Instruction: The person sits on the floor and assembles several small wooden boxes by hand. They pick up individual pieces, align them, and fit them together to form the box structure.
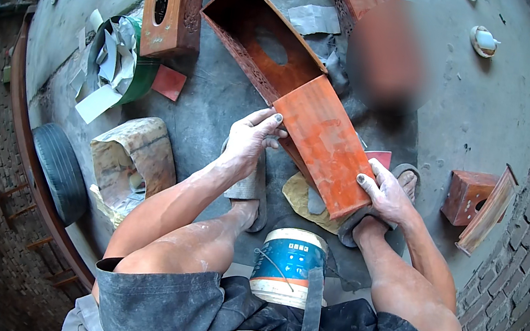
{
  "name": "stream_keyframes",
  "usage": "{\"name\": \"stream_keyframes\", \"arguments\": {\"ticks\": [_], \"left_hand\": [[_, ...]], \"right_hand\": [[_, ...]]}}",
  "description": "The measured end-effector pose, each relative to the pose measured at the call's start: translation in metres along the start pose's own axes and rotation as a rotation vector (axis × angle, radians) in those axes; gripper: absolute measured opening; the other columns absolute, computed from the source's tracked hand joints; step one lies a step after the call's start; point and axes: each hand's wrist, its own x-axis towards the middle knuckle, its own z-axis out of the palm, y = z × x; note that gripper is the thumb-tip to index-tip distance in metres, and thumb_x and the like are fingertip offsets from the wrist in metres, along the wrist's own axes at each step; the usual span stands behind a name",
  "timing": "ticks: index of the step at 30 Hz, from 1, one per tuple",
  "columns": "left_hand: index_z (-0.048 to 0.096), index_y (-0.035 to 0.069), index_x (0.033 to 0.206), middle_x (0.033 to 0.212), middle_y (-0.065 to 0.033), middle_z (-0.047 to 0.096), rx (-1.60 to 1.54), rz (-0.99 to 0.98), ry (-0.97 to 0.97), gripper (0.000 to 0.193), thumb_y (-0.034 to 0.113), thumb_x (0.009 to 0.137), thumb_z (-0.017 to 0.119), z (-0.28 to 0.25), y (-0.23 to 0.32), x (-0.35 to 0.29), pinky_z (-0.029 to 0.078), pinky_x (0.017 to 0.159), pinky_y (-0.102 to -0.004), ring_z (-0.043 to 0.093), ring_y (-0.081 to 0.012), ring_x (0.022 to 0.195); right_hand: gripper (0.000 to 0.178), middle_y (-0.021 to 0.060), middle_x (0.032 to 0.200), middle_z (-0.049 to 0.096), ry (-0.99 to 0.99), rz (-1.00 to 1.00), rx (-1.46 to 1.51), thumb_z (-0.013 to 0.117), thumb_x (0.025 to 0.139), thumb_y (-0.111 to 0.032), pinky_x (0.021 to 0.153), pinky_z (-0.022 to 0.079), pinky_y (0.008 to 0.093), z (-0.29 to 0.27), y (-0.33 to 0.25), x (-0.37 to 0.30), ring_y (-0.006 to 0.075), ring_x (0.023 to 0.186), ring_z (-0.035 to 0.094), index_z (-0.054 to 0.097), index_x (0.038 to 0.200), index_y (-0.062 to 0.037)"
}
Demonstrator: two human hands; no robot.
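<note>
A flat orange-red wooden panel (pixel 323 148) lies tilted across the near end of an open wooden tissue box (pixel 256 43). The box is dark inside, has carved sides and an oval hole showing in its floor. My left hand (pixel 254 137) pinches the panel's left edge close to the box's near corner, thumb on top. At the panel's lower right corner, my right hand (pixel 387 193) grips the edge with the thumb on the face; its other fingers are partly hidden. A narrow wooden edge shows beneath the panel's left side.
Another carved tissue box (pixel 173 9) stands at the far left, beside a green bucket (pixel 143 80) of paper scraps. A paint bucket (pixel 289 266) is between my legs. A tyre (pixel 59 171) lies left; a wooden box (pixel 468 198) and board (pixel 488 209) are right.
</note>
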Motion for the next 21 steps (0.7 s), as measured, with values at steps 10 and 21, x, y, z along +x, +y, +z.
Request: {"name": "stream_keyframes", "arguments": {"ticks": [10,21], "left_hand": [[0.057,-0.003,0.132,0.109,-0.007,0.069,0.005,0.01,0.0,0.04,0.016,0.098,0.067,-0.003,-0.002,-0.003,0.052,0.067,-0.0239,0.068,-0.0136,0.089],[0.06,-0.001,0.126,0.103,-0.0066,0.07,0.01,0.004,-0.006,0.037,0.02,0.098,0.069,-0.004,0.002,-0.001,0.052,0.065,-0.0226,0.068,-0.0123,0.084]], "right_hand": [[0.032,0.0093,0.118,0.062,-0.021,0.024,-0.009,0.055,0.104,-0.018,0.099,0.045,0.0318,-0.004,-0.008,0.0,0.0144,0.111,0.057,0.054,0.128,0.0033],[0.033,0.0109,0.118,0.063,0.005,-0.016,-0.036,0.056,0.103,-0.019,0.1,0.045,0.0321,-0.004,-0.014,0.003,0.0158,0.111,0.058,0.055,0.127,0.0035]]}}
